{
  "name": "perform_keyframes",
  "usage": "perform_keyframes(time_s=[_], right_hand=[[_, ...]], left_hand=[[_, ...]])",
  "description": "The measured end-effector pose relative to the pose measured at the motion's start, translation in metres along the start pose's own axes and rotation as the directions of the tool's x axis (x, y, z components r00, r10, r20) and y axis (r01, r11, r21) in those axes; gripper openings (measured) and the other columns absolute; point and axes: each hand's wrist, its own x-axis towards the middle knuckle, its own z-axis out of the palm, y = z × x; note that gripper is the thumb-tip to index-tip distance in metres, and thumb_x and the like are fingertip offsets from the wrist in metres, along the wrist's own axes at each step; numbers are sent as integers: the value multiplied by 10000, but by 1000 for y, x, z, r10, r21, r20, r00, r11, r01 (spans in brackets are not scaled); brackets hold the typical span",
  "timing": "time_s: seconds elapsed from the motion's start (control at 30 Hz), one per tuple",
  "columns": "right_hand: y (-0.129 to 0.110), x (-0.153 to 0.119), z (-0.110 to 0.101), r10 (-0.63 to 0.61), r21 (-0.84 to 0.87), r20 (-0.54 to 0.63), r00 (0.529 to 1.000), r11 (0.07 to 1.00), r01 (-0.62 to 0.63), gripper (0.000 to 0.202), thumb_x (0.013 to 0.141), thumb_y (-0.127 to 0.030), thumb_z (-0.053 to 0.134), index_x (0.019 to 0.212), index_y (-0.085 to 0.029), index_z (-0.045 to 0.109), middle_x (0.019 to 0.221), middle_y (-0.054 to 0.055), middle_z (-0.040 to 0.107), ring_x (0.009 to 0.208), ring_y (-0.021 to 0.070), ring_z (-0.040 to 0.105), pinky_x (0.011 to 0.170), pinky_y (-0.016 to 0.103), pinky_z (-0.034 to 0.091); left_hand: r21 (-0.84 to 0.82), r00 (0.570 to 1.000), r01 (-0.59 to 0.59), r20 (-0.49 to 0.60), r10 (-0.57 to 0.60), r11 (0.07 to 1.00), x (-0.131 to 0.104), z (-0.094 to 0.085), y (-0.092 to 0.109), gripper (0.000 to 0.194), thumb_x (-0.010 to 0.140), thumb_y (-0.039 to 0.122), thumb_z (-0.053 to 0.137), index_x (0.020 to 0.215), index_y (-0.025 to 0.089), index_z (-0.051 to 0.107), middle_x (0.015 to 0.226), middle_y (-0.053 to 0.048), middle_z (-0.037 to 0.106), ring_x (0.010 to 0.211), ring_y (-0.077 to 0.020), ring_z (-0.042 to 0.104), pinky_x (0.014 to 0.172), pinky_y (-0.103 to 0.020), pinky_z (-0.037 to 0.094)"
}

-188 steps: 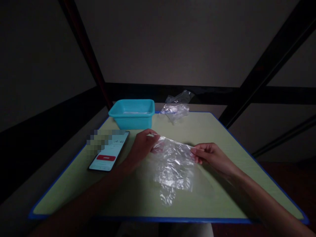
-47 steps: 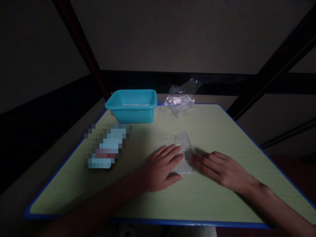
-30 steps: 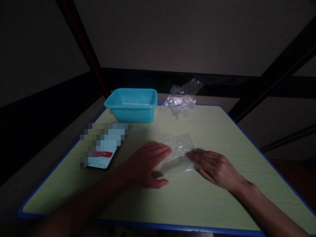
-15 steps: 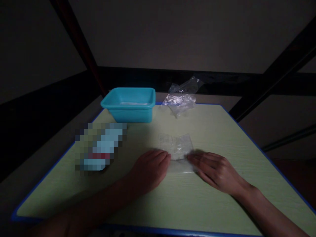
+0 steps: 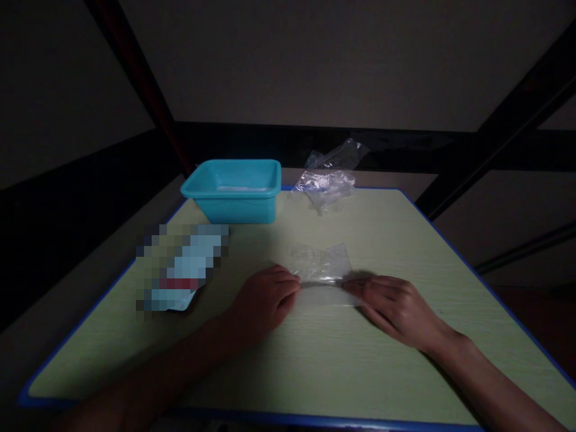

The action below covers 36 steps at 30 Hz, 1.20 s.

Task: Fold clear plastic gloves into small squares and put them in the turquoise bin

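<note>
A small clear plastic bag lies on the table in front of me, with a crease running across it between my hands. At its left edge, my left hand has its fingers curled and pinched on the plastic. From the other side, my right hand grips the right edge between thumb and fingertips. The near part of the bag lies flat below the crease, and its far corners spread out beyond my fingers.
The pale green table has a blue rim. A turquoise plastic basin stands at the back left, beside crumpled clear plastic at the back edge. A pixelated flat object with a light blue face lies on the left.
My left hand has shifted slightly left along the bag's edge. The crease is straighter and the near part of the bag looks shorter. My right hand has hardly moved.
</note>
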Motion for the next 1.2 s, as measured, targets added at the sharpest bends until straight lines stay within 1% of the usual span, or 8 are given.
perform_keyframes(time_s=[0.17, 0.3, 0.4, 0.47, 0.6, 0.8, 0.97, 1.2], right_hand=[[2, 1, -2, 152, 83, 83, 985, 984, -158, 356, 944, -225, 286, 879, -136, 624, 684, 56, 658, 570, 149, 612, 524, 263, 463], [6, 10, -9, 319, 176, 185, 929, 920, -351, 381, 937, -288, 294, 702, -168, 570, 536, -2, 528, 451, 115, 509, 460, 242, 365], [13, 23, -13, 412, 286, 321, 853, 816, -502, 388, 908, -358, 322, 596, -191, 480, 478, -40, 388, 413, 93, 386, 433, 239, 298], [21, 32, -13, 431, 387, 401, 808, 720, -576, 383, 879, -404, 348, 573, -198, 448, 493, -43, 365, 439, 90, 355, 435, 237, 285], [37, 41, -5, 456, 535, 500, 737, 507, -676, 359, 801, -451, 437, 553, -192, 470, 494, -31, 422, 462, 96, 387, 448, 246, 305], [44, 39, 11, 538, 604, 535, 652, 297, -740, 268, 699, -406, 548, 564, -175, 558, 474, -10, 502, 423, 95, 410, 416, 246, 309], [41, 40, 19, 568, 616, 495, 658, 304, -726, 278, 705, -367, 514, 511, -170, 546, 460, 2, 512, 429, 94, 418, 450, 256, 323], [38, 43, 18, 601, 601, 458, 655, 334, -726, 272, 683, -373, 513, 497, -176, 533, 445, -8, 503, 430, 103, 422, 462, 256, 326]], left_hand=[[-129, 976, 205, 94, -194, 970, 8, -7, -1, 210, 764, 95, 476, 711, 156, 669, 745, -41, 691, 723, -155, 620, 683, -264, 480], [-222, 896, 424, 243, -371, 878, 21, -14, -8, 206, 734, 148, 461, 616, 135, 629, 604, 12, 609, 592, -121, 556, 552, -204, 388], [-224, 825, 531, 358, -438, 817, 31, -17, -16, 302, 713, 206, 463, 420, 144, 429, 426, 64, 352, 445, -72, 357, 457, -200, 238], [-229, 779, 596, 397, -486, 769, 35, -19, -20, 327, 691, 236, 485, 397, 152, 370, 413, 71, 285, 436, -64, 298, 448, -208, 195], [-273, 713, 687, 431, -553, 674, 40, -22, -23, 191, 656, 221, 507, 493, 134, 553, 464, 50, 484, 507, -96, 457, 497, -195, 292], [-300, 704, 706, 401, -586, 642, 41, -21, -21, 168, 653, 168, 501, 517, 134, 593, 543, 15, 614, 563, -116, 559, 553, -196, 372], [-437, 688, 721, 356, -632, 538, 38, -16, -21, 30, 609, 154, 596, 618, 137, 572, 573, 19, 614, 568, -118, 584, 556, -203, 424], [-528, 690, 709, 385, -613, 468, 27, -23, -25, 315, 510, 103, 676, 801, 128, 558, 727, -6, 635, 604, -125, 600, 548, -219, 464]])
